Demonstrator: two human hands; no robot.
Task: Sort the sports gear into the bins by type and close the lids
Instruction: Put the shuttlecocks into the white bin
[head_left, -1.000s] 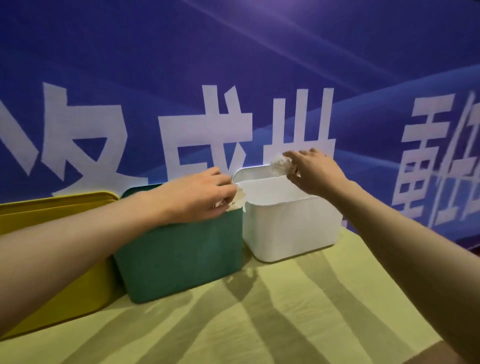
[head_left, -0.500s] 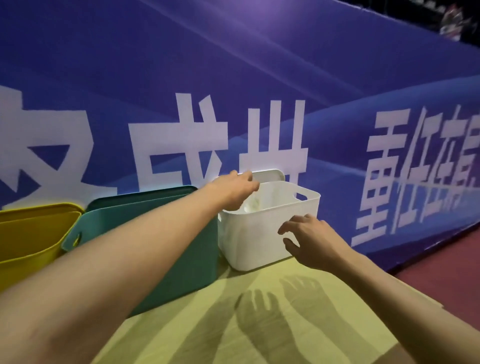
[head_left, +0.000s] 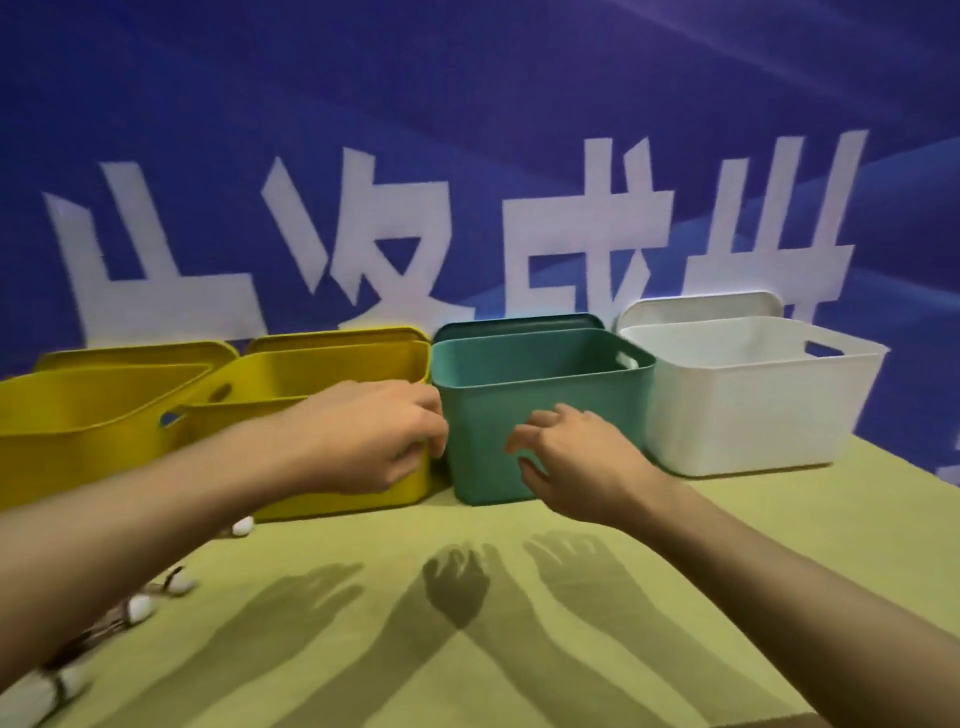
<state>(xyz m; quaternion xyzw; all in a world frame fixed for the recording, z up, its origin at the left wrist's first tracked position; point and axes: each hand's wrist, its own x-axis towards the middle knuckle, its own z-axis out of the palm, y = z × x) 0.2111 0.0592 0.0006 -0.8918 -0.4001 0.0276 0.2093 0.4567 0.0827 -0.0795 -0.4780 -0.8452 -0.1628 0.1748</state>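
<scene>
Four open bins stand in a row on the yellow-green table: two yellow bins, a teal bin and a white bin. A lid leans upright behind each. My left hand hovers in front of the second yellow bin, fingers curled, nothing visible in it. Spread-fingered and empty, my right hand hangs before the teal bin's front wall. Small white shuttlecock-like pieces lie at the lower left, partly hidden by my left forearm.
A blue banner with large white characters stands right behind the bins. The table's right edge runs past the white bin. Bare tabletop lies between me and the bins.
Both hands have pulled back from the white bin and moved left, in front of the teal and yellow bins. The white items they held are gone. My view has turned left.
</scene>
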